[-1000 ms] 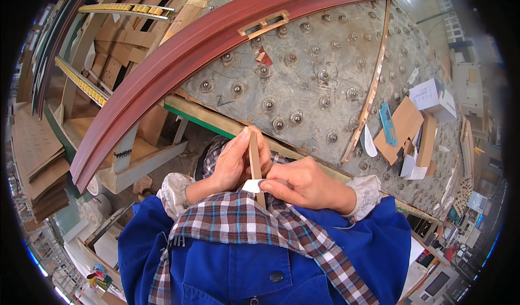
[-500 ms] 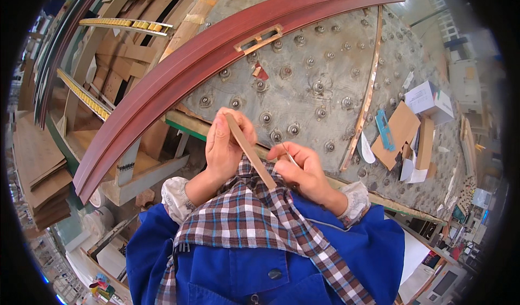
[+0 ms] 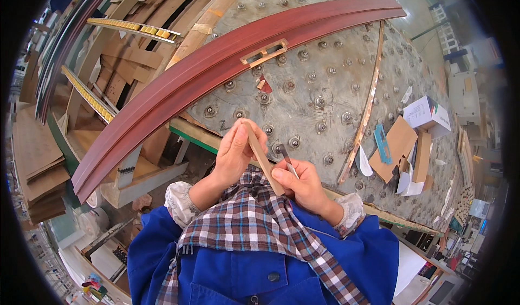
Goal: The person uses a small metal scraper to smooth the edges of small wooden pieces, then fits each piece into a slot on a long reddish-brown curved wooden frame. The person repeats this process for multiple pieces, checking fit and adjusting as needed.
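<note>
My left hand is closed around the upper end of a narrow flat brown wooden strip, which slants down to the right in front of my apron. My right hand grips a thin flat tool with a dark upper end and a pale lower part; its exact kind is unclear. The right thumb lies at the lower part of the strip, and whether it presses on it I cannot tell. Beyond both hands, a long curved reddish-brown profiled piece lies across the table, with a slotted pale cutout on its near edge.
The grey table is studded with ball rollers. A thin curved strip lies on it. To the right are a blue template, brown cardboard and a white box. Wooden offcuts and yellow roller rails stand at left.
The tool in my right hand has swung up so its dark end shows above the fingers. My right thumb has come to the strip's lower part. The view has shifted slightly.
</note>
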A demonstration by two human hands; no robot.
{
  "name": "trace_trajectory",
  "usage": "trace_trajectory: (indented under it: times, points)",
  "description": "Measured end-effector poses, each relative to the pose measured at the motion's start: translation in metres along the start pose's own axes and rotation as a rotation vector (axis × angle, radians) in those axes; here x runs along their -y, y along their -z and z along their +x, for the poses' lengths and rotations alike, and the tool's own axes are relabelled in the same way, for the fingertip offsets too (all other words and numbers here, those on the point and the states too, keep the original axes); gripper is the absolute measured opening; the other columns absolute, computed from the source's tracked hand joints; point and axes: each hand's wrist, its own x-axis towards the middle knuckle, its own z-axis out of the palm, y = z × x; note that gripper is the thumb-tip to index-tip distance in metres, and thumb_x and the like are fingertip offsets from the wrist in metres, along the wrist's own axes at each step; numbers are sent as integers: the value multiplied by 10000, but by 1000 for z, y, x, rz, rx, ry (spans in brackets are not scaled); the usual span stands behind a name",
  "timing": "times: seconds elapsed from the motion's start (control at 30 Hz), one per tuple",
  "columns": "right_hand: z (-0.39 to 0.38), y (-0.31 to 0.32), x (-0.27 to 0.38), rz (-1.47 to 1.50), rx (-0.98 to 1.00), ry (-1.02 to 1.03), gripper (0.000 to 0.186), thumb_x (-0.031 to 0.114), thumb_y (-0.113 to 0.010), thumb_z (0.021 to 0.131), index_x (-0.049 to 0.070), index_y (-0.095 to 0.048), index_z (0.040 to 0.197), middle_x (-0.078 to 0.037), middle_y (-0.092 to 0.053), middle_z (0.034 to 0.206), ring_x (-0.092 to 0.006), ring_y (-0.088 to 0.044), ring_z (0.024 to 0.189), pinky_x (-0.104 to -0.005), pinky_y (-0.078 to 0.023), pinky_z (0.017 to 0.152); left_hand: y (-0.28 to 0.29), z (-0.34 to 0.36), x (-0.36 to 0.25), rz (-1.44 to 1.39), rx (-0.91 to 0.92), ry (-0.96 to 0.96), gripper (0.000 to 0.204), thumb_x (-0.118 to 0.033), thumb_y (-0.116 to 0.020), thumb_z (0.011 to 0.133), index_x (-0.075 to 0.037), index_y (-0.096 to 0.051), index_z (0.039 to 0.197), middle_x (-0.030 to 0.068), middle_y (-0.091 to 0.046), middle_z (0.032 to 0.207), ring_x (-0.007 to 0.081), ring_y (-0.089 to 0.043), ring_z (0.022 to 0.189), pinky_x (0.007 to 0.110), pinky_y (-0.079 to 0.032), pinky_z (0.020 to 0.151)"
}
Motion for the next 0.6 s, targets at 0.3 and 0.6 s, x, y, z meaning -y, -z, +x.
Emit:
trace_trajectory:
  times: [0.3,0.6]
  points:
    - [6,2,-11,-338,-132,253,242,239,-633,844,12,-570,900,27,-550,691,-38,-469,614,-208,-383,537,-11,2,-2,-116,-155,225,266,-348,-341,964,-102,-428,917,35,-484,757,91,-436,585,220,-360,527]
    - [8,7,13,-1287,-78,625,681,633,-689,557,37,-505,832,-109,-538,657,-286,-568,567,-354,-450,503,-24,-1,-7,-52,-136,183,290,-364,-310,966,-113,-409,861,33,-439,601,80,-356,447,213,-306,399]
